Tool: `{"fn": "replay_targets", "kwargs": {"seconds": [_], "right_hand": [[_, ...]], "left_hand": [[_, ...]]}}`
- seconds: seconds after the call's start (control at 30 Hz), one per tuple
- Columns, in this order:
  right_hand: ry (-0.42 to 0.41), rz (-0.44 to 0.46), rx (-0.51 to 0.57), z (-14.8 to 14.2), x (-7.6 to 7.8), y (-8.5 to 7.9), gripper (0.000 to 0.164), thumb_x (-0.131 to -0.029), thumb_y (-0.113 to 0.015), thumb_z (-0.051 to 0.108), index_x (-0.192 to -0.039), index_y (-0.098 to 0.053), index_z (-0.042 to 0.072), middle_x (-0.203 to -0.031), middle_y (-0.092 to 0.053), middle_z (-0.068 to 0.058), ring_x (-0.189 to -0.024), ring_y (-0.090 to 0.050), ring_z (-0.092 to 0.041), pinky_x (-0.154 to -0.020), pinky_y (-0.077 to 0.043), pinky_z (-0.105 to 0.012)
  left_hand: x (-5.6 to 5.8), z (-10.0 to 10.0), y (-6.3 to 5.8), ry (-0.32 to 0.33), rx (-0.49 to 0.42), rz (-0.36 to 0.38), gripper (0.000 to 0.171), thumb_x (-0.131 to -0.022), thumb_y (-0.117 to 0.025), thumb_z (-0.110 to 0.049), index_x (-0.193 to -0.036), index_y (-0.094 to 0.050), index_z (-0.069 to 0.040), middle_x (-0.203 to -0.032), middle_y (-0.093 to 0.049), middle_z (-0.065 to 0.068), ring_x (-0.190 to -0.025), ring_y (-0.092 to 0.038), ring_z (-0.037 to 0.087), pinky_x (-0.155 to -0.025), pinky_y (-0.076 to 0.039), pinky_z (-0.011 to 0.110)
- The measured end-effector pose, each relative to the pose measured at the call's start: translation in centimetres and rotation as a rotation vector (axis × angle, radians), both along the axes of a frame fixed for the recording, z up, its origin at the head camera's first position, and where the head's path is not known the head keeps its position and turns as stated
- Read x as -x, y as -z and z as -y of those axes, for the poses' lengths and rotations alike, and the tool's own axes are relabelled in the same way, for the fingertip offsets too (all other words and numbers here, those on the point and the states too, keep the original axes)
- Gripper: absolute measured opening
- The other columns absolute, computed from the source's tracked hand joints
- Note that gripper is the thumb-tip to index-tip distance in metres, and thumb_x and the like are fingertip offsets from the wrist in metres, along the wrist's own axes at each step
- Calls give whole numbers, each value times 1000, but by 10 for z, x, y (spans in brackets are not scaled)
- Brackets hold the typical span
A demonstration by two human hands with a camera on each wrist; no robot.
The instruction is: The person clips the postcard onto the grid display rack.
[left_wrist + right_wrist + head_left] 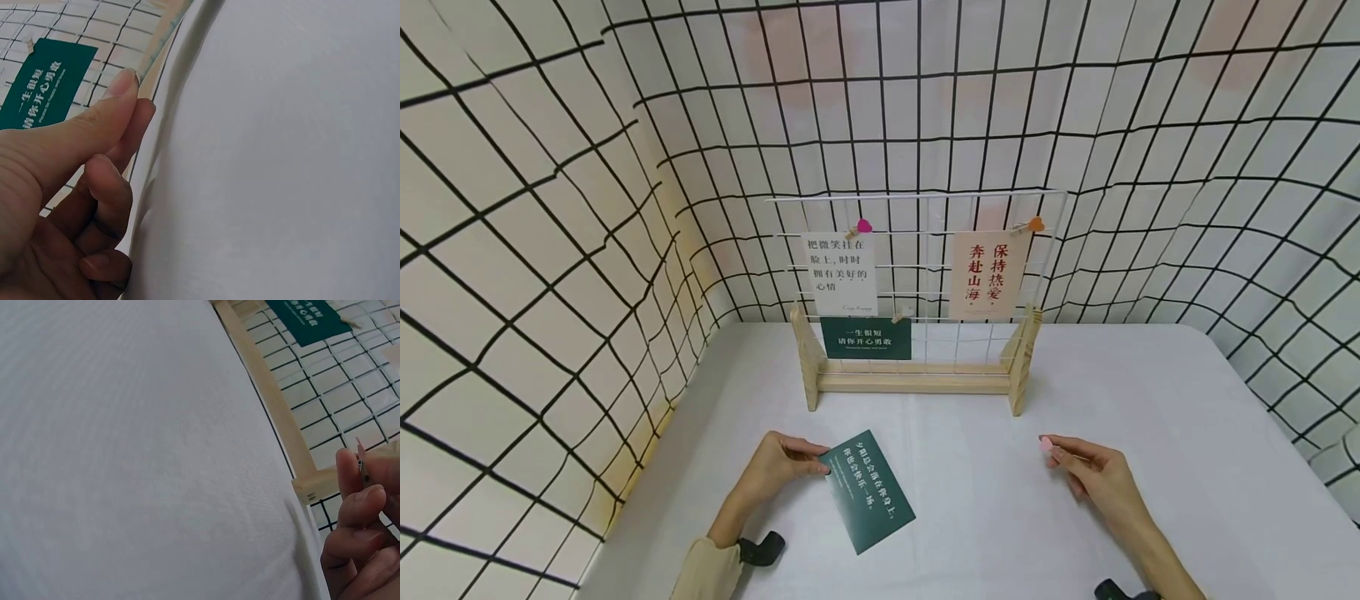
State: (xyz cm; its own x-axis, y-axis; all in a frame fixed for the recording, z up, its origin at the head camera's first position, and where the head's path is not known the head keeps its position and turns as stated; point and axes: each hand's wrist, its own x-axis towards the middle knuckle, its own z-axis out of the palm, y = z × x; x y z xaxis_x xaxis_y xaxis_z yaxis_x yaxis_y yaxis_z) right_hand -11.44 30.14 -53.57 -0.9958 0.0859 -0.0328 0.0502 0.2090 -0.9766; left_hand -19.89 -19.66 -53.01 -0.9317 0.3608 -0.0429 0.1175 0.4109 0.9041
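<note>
A dark green card with white writing is pinched at its upper left corner by my left hand; in the left wrist view it shows only as a thin edge past the thumb. My right hand pinches a small clip with a pink head between thumb and fingers. Beyond both hands stands a white wire rack on a wooden base. On it hang a white card, a pale pink card with red writing, and another green card lower down.
A magenta clip sits over the white card and an orange clip over the pink one. White cloth covers the table. Black wire grid panels enclose the back and sides.
</note>
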Motion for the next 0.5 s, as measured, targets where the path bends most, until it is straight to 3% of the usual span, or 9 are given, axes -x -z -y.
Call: {"fn": "replay_targets", "kwargs": {"seconds": [0.17,0.3,0.5], "right_hand": [[-49,-36,11,1,1,0,41,-105,-62,20,-136,-61,-6,-82,-72,3,-50,-42,-16,-46,-37,-38],[-88,-35,48,1,2,-1,41,-106,-59,19,-137,-59,-8,-79,-66,2,-48,-40,-20,-45,-34,-42],[-64,-8,58,3,1,-4,40,-105,-61,21,-132,-62,-9,-75,-66,3,-47,-30,-21,-44,-26,-42]], "left_hand": [[0,6,-7,25,35,58,24,-78,-90,-12,-99,-83,-3,-90,-81,10,-69,-61,8,-60,-49,19],[-1,13,-13,99,54,126,19,-80,-88,-9,-96,-80,0,-80,-77,8,-63,-54,8,-56,-44,21],[-1,21,-17,196,26,237,20,-81,-87,-6,-92,-75,4,-76,-74,0,-59,-52,7,-54,-42,20]]}}
